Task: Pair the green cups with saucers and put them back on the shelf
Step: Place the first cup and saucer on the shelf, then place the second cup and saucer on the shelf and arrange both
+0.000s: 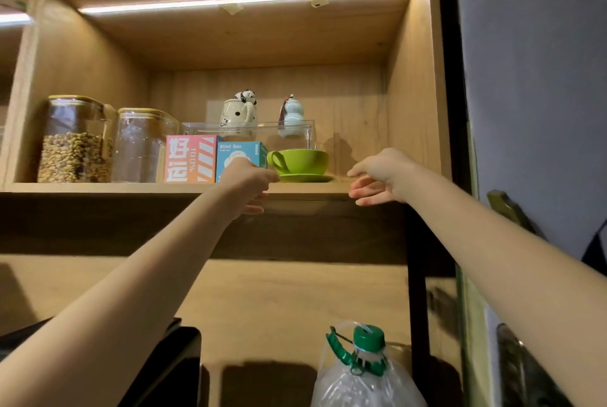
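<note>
One green cup [300,161] stands upright on a green saucer [308,178], on the right half of the lit wooden shelf [98,187], handle pointing left. My left hand [248,181] is raised to the shelf's front edge, its fingers loosely curled and its fingertips just at the saucer's left rim. My right hand [381,178] hovers to the right of the saucer, apart from it, fingers relaxed and spread, holding nothing. No other green cup or saucer is in view.
Left of the cup stand a blue box [236,152], a pink box [190,158] and two glass jars [77,140]. Behind them a clear tray [249,127] carries a panda mug [239,111] and a pale gourd figure [291,117]. Below, a plastic jug with a green cap [364,364].
</note>
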Demonstrator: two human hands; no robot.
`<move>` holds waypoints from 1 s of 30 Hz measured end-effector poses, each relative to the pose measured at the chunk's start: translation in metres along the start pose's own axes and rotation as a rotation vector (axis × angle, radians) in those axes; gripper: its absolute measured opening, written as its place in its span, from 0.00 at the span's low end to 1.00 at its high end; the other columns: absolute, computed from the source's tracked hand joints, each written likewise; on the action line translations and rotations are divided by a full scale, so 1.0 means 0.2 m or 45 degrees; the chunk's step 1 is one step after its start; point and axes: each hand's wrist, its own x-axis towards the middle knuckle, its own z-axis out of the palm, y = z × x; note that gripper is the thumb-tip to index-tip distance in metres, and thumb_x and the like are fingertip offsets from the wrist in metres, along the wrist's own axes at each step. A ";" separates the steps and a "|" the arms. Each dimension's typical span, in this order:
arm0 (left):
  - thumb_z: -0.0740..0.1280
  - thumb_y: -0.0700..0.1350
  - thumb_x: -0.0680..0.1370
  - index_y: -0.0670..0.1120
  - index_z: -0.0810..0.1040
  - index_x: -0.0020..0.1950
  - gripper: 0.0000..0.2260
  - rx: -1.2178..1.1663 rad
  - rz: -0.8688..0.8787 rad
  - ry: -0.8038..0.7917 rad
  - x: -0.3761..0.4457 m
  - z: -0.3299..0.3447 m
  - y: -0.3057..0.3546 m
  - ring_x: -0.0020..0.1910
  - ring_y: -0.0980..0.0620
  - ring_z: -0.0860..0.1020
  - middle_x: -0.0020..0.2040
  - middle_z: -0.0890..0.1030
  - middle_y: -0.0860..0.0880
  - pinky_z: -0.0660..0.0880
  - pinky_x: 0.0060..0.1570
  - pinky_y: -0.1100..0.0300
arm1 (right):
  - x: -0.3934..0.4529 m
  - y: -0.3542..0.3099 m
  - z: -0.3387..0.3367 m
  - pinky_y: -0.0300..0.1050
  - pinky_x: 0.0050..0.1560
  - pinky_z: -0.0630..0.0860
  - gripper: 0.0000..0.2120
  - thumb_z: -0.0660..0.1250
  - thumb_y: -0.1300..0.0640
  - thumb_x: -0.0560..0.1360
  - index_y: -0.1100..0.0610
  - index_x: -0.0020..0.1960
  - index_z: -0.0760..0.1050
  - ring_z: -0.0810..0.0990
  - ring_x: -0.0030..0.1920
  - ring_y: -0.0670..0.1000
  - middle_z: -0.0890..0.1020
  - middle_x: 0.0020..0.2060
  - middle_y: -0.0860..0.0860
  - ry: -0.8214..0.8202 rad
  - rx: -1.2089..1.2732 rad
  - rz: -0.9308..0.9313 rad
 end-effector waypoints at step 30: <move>0.61 0.47 0.77 0.44 0.79 0.58 0.13 0.544 -0.864 -0.778 -1.97 0.16 -1.80 0.57 0.44 0.77 0.58 0.80 0.42 0.74 0.55 0.54 | -1.68 2.13 0.80 0.39 0.31 0.75 0.10 0.63 0.58 0.76 0.60 0.56 0.73 0.78 0.34 0.50 0.79 0.37 0.54 -1.128 -0.204 0.900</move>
